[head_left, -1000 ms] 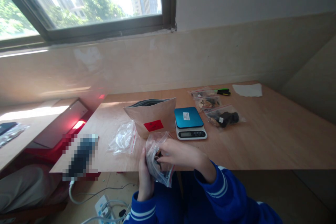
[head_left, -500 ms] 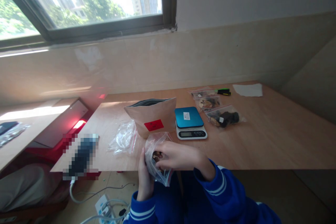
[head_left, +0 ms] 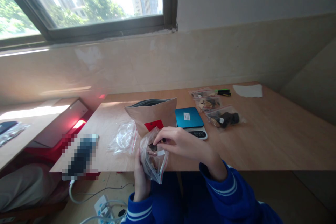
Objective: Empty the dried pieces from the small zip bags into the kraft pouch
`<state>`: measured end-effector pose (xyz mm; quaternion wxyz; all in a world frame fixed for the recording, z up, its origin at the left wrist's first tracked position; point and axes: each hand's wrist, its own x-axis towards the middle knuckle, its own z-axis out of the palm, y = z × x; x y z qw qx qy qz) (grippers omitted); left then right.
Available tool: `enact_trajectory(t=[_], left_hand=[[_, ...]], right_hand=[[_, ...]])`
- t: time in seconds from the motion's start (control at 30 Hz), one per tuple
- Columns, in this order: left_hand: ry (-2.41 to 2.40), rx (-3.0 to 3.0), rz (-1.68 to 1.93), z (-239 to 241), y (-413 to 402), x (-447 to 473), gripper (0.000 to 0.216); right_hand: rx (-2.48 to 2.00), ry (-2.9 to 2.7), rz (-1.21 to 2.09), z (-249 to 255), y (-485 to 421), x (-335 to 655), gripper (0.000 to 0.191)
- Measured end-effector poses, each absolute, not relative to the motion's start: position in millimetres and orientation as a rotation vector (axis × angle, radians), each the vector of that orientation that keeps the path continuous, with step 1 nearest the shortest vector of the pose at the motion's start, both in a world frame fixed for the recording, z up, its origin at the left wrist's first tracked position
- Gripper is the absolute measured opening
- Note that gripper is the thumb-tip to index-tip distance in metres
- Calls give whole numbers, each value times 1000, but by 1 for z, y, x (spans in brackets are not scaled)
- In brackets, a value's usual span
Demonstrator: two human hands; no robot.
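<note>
My left hand [head_left: 141, 176] is wrapped around the side of a clear zip bag [head_left: 153, 169] near the table's front edge. Brown dried pieces and a white label show inside its gaping mouth. Over that mouth my right hand [head_left: 177, 141] is closed in a pinch, with a small dark dried piece [head_left: 152, 147] at its fingertips. Directly behind the bag stands an open brown paper pouch [head_left: 154, 112] with a red label. To its right sits a kitchen scale [head_left: 189, 117] with a blue top, its display partly covered by my right hand.
Empty clear zip bags [head_left: 122, 138] lie left of the pouch. Several filled zip bags [head_left: 224, 117] rest right of the scale, near a green-and-black tool [head_left: 224, 92] and white paper [head_left: 248, 90]. A blurred-out dark object [head_left: 82, 155] with a cable lies at the table's left edge.
My right hand has drawn back from inside the bag, up and to the right, with a dark piece in its fingers. The bag and my left hand have shifted slightly left.
</note>
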<state>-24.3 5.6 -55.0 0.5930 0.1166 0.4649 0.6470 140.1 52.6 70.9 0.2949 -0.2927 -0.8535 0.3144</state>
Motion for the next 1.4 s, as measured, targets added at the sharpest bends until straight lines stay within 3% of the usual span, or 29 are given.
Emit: enact_trajectory(t=[0.27, 0.47, 0.7, 0.87, 0.97, 1.17, 1.27, 1.4], left_hand=[[1087, 330, 1392, -50, 4, -29, 49], [1096, 347, 1407, -46, 4, -29, 50], [1098, 339, 1444, -46, 5, -32, 46], [1081, 322, 1432, -51, 6, -34, 47], [1066, 300, 1448, -55, 7, -34, 45], [1030, 203, 1580, -51, 7, -30, 30], [990, 187, 1607, -49, 7, -26, 27], [1036, 138, 1537, -51, 8, -21, 34]], right_hand=[[-912, -1848, 447, 116, 82, 133, 11], [-859, -2028, 293, 110, 113, 118, 15], [-801, -2032, 337, 101, 116, 114, 46], [-840, -1998, 218, 101, 110, 118, 39], [-766, -1906, 341, 104, 95, 127, 27], [-465, -2333, 1095, 98, 60, 140, 22], [-494, -2545, 1114, 78, 52, 131, 21], [-627, -2628, 960, 47, 48, 111, 45]])
